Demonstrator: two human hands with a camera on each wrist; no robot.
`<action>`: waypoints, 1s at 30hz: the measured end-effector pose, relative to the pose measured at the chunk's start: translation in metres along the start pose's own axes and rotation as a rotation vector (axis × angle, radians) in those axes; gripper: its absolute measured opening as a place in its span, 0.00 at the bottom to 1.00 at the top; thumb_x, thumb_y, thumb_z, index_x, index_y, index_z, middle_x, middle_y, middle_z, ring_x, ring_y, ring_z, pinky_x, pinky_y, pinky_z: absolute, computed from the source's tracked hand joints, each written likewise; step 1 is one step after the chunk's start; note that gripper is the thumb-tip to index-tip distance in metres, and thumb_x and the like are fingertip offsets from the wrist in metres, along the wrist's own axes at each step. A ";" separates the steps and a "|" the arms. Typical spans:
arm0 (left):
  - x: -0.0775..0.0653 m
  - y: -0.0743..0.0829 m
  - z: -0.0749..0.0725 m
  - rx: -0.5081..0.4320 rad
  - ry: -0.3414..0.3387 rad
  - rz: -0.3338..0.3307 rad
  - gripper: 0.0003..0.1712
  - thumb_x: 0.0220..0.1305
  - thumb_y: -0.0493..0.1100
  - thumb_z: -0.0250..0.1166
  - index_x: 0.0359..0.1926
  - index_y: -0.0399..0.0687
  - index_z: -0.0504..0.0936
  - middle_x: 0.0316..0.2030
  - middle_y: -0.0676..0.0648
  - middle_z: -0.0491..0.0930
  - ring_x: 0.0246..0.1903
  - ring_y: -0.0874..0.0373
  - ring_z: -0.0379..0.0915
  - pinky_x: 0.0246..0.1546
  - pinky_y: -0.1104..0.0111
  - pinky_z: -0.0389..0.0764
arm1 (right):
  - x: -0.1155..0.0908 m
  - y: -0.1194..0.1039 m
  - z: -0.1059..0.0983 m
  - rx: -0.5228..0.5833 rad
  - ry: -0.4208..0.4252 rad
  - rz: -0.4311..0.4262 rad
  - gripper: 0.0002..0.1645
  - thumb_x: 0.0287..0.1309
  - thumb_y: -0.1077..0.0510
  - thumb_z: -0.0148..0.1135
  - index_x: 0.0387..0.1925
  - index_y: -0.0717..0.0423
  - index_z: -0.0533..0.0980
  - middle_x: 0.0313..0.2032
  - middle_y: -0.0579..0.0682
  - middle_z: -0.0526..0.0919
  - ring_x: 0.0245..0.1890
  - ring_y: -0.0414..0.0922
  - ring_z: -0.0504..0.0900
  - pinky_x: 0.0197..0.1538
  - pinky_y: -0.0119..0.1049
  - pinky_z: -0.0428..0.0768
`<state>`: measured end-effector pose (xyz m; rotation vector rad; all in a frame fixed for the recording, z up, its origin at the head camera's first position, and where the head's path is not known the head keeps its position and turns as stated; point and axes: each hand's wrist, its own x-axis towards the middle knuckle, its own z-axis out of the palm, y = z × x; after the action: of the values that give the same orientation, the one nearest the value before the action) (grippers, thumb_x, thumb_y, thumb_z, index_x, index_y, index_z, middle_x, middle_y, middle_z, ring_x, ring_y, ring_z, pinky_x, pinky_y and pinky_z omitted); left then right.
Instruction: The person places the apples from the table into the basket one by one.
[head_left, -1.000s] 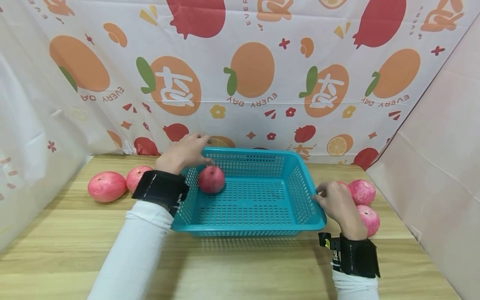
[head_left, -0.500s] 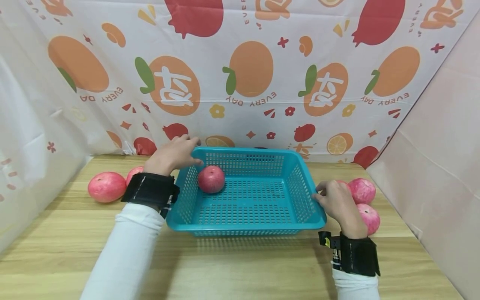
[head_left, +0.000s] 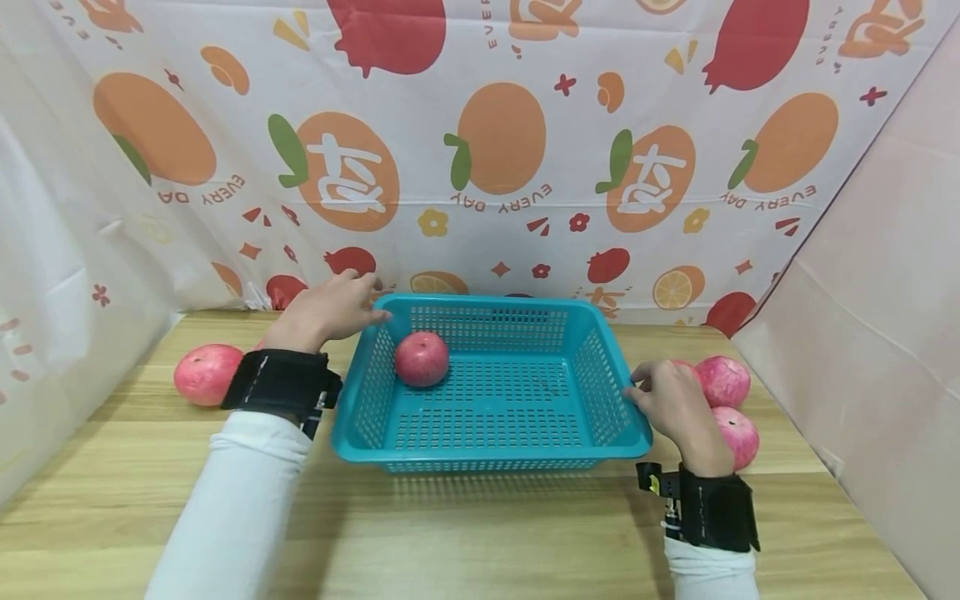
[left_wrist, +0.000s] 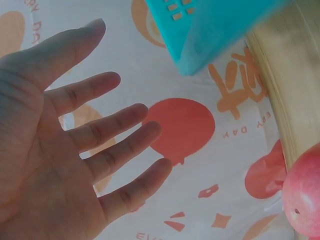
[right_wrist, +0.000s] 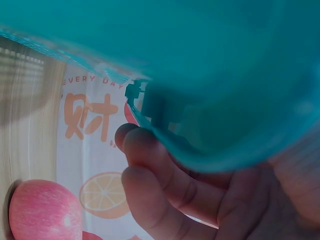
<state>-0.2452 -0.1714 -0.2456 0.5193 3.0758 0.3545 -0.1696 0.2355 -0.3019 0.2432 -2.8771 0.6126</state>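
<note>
A blue-green plastic basket (head_left: 491, 454) with perforated walls stands on the table, and one pink-red apple (head_left: 422, 359) lies inside at its left end. My left hand (head_left: 327, 312) is over the basket's back left corner, fingers spread and holding nothing; the left wrist view shows its bare palm (left_wrist: 55, 150) beside the basket's corner (left_wrist: 200, 35). My right hand (head_left: 675, 408) grips the right rim of the basket; in the right wrist view, curled fingers (right_wrist: 165, 185) lie under that rim (right_wrist: 215, 167). Left of the basket is another apple (head_left: 207, 374), with one more mostly hidden behind the left hand.
Several apples (head_left: 723, 382) sit right of the basket, partly behind the right hand. A fruit-print cloth (head_left: 502, 242) hangs along the back edge of the wooden table (head_left: 480, 533). Plain cloth walls (head_left: 870, 333) stand at either side.
My left hand has moved left, away from above the apple in the basket toward the basket's left corner. The right hand stays at the right rim.
</note>
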 end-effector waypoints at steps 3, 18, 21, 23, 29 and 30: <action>-0.002 -0.005 0.000 -0.025 0.013 -0.001 0.30 0.57 0.50 0.61 0.57 0.38 0.66 0.50 0.33 0.66 0.47 0.40 0.63 0.39 0.42 0.75 | 0.000 0.000 0.000 0.000 -0.003 0.004 0.14 0.50 0.63 0.63 0.36 0.71 0.76 0.27 0.62 0.80 0.23 0.47 0.77 0.26 0.42 0.81; -0.010 -0.019 -0.005 -0.077 0.026 -0.025 0.31 0.59 0.51 0.58 0.58 0.39 0.64 0.52 0.32 0.65 0.48 0.37 0.60 0.40 0.40 0.73 | 0.000 0.000 -0.001 -0.006 -0.005 0.001 0.14 0.50 0.63 0.63 0.36 0.71 0.76 0.27 0.62 0.81 0.23 0.47 0.77 0.27 0.42 0.81; -0.012 -0.022 -0.004 -0.085 0.035 -0.019 0.32 0.58 0.52 0.58 0.58 0.38 0.63 0.52 0.31 0.64 0.48 0.37 0.61 0.40 0.40 0.73 | 0.001 0.000 0.000 -0.002 -0.002 0.002 0.14 0.50 0.63 0.63 0.36 0.71 0.76 0.27 0.62 0.80 0.23 0.47 0.77 0.26 0.42 0.81; -0.013 -0.025 -0.004 -0.088 0.036 -0.018 0.32 0.59 0.51 0.58 0.58 0.37 0.64 0.52 0.31 0.64 0.48 0.36 0.61 0.41 0.40 0.73 | 0.001 0.001 0.000 0.000 0.003 0.002 0.14 0.50 0.63 0.63 0.36 0.71 0.76 0.27 0.62 0.80 0.23 0.47 0.77 0.26 0.42 0.82; -0.014 -0.035 -0.001 -0.094 0.037 -0.041 0.31 0.59 0.50 0.58 0.57 0.35 0.64 0.53 0.30 0.64 0.47 0.36 0.62 0.41 0.40 0.73 | 0.000 0.001 0.000 0.006 0.012 -0.004 0.14 0.49 0.63 0.64 0.36 0.71 0.76 0.27 0.62 0.81 0.23 0.48 0.77 0.26 0.42 0.82; -0.014 -0.037 0.000 -0.093 0.036 -0.045 0.31 0.59 0.50 0.58 0.57 0.35 0.64 0.53 0.30 0.64 0.47 0.36 0.62 0.41 0.40 0.73 | 0.000 0.001 0.000 0.006 0.011 -0.004 0.14 0.49 0.63 0.64 0.36 0.71 0.76 0.27 0.62 0.80 0.23 0.48 0.77 0.26 0.42 0.82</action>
<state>-0.2445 -0.2101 -0.2541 0.4447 3.0815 0.5084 -0.1700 0.2362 -0.3025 0.2456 -2.8644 0.6203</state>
